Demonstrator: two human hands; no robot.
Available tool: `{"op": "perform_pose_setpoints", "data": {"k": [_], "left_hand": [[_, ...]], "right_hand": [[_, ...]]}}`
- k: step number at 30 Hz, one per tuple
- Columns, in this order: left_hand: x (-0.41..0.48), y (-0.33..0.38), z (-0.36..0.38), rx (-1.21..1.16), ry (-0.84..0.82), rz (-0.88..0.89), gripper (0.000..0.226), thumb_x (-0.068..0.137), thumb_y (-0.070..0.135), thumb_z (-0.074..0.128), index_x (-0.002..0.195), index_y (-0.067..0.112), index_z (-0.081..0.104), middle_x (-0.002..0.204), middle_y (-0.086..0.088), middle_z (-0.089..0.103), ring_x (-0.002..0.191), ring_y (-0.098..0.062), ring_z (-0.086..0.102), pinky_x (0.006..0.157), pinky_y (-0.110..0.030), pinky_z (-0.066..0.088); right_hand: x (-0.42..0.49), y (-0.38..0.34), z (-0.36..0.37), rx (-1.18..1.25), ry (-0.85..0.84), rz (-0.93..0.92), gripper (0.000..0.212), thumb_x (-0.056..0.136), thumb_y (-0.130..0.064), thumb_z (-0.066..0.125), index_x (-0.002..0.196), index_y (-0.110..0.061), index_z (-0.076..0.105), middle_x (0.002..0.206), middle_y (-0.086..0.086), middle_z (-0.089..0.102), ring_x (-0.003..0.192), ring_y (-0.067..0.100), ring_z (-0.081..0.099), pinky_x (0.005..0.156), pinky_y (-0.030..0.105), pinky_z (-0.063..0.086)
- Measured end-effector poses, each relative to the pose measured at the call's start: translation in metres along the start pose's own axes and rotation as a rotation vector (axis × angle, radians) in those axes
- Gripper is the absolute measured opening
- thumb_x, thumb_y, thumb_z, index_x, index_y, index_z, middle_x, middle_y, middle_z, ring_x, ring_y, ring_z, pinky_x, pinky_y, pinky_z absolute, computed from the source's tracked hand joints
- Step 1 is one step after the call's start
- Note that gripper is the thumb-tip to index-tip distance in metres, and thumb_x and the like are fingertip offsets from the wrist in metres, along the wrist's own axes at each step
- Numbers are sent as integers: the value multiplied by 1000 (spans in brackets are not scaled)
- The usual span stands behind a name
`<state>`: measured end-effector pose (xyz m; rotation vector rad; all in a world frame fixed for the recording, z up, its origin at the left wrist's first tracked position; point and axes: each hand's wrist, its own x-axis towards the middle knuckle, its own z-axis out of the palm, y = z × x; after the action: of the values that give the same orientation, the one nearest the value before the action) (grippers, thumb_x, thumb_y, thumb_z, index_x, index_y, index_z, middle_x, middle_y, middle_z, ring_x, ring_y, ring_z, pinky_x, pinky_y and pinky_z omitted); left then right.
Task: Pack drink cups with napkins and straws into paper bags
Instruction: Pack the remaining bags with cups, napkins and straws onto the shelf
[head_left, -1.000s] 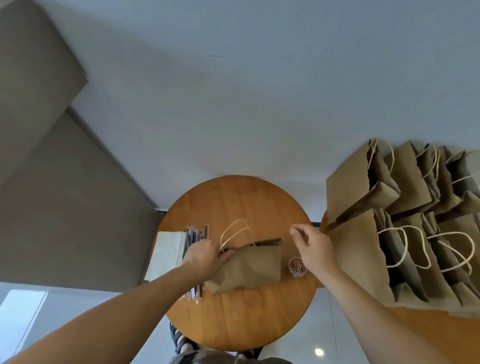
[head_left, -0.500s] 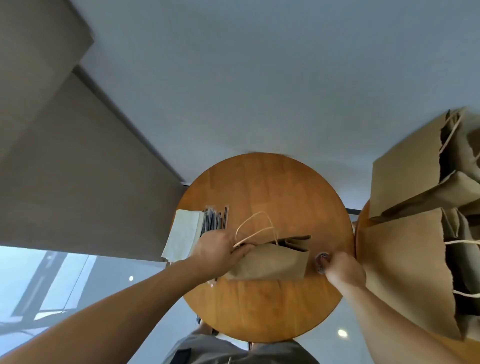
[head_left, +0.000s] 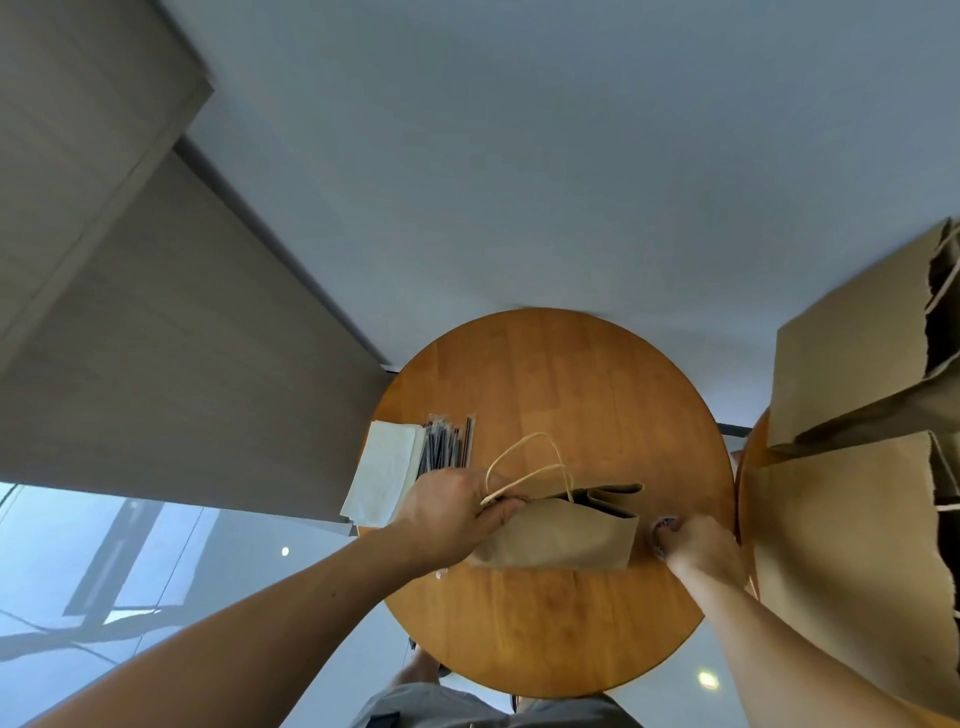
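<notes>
1. The left hand (head_left: 452, 514) makes the working grip. Thumb and fingers are clenched on the left end of the mouth of a low brown paper bag (head_left: 561, 538), just where its pale twine handles (head_left: 524, 457) rise, and they pinch the paper edges together.
2. That bag sits at the middle front of the round wooden counter (head_left: 571, 384). Its mouth faces away from the person, and its right end gapes a little.
3. The right hand (head_left: 696, 545) reaches fingers-down into a small round tub (head_left: 661, 524) of coloured bits, just beside the bag's right end. The hand hides most of the tub, so I cannot tell whether this grip has caught anything.
4. Further left lie a stack of white paper napkins (head_left: 387, 467) and a bundle of dark wrapped straws (head_left: 447, 447), side by side. On the right, taller brown paper bags (head_left: 857, 545) stand on a neighbouring counter. No cup shows, and the bag's contents are hidden.
5. The step in hand looks like closing this bag. The next move likely calls for the left grip to keep the mouth edges aligned. Meanwhile the right fingertips would pick one small piece from the tub and bring it to the pinched edge without crumpling the thin paper.
</notes>
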<state>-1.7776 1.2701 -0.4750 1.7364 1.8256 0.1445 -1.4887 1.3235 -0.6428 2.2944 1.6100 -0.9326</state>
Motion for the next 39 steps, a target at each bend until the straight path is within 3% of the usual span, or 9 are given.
{"op": "perform_pose_setpoints", "data": {"k": [4, 7, 12, 22, 26, 30, 31, 35, 39], "left_hand": [[-2, -2, 0, -2, -26, -13, 33, 97, 53, 49, 109, 34, 72, 92, 11, 71, 83, -7, 63, 72, -24, 50], [-2, -1, 0, -2, -24, -7, 32, 97, 52, 49, 109, 34, 72, 91, 10, 70, 83, -8, 62, 72, -23, 50], [1, -1, 0, 5, -28, 1, 32, 97, 51, 49, 108, 33, 72, 90, 8, 71, 83, -9, 63, 70, -22, 49], [3, -3, 0, 22, -47, 14, 34, 97, 52, 47, 109, 31, 72, 94, 9, 71, 85, -9, 64, 74, -24, 51], [3, -2, -1, 26, -36, 26, 30, 97, 50, 50, 108, 33, 72, 90, 8, 72, 82, -9, 63, 71, -22, 49], [5, -2, -2, 60, -64, 11, 33, 97, 51, 49, 100, 27, 71, 87, 4, 71, 82, -13, 64, 73, -28, 51], [6, -1, -3, 73, -75, 0, 35, 97, 51, 48, 97, 24, 71, 87, 2, 71, 81, -14, 64, 74, -30, 52], [5, 3, -8, 95, -98, 9, 28, 98, 49, 50, 84, 28, 62, 85, 1, 70, 79, -15, 63, 71, -29, 51], [7, 8, -14, 131, -138, 26, 32, 99, 49, 47, 103, 27, 69, 90, -1, 70, 84, -16, 65, 76, -33, 54]], "right_hand": [[1, 0, 3, -54, 22, -5, 35, 98, -42, 50, 72, -21, 60, 70, -1, 59, 64, 16, 56, 58, 27, 47], [2, -2, 0, -27, 10, 15, 35, 98, -40, 52, 70, -20, 61, 69, 0, 59, 60, 15, 54, 51, 24, 39], [0, 1, -4, 65, -15, 25, 40, 99, -42, 50, 71, -16, 64, 68, 4, 63, 62, 19, 60, 58, 29, 50], [-8, 4, -8, 260, 62, -24, 24, 96, -24, 60, 75, -12, 61, 69, 5, 60, 65, 24, 57, 60, 31, 49], [-20, 3, -14, 464, 69, -24, 12, 91, -16, 66, 80, -14, 61, 76, 4, 63, 76, 27, 61, 72, 40, 55], [-46, -4, -33, 844, 106, -61, 15, 91, -12, 70, 99, -21, 61, 86, -5, 68, 64, 7, 68, 51, 15, 51], [-52, -7, -39, 929, 98, -81, 19, 91, -13, 70, 103, -23, 61, 85, -5, 70, 64, 7, 70, 50, 14, 51], [-82, -22, -74, 1135, 6, -183, 18, 87, -13, 74, 104, -16, 68, 82, 6, 76, 73, 24, 74, 66, 32, 59], [-120, -46, -112, 1136, -6, -379, 20, 83, -18, 78, 96, -7, 68, 82, 12, 75, 73, 30, 72, 69, 39, 60]]}}
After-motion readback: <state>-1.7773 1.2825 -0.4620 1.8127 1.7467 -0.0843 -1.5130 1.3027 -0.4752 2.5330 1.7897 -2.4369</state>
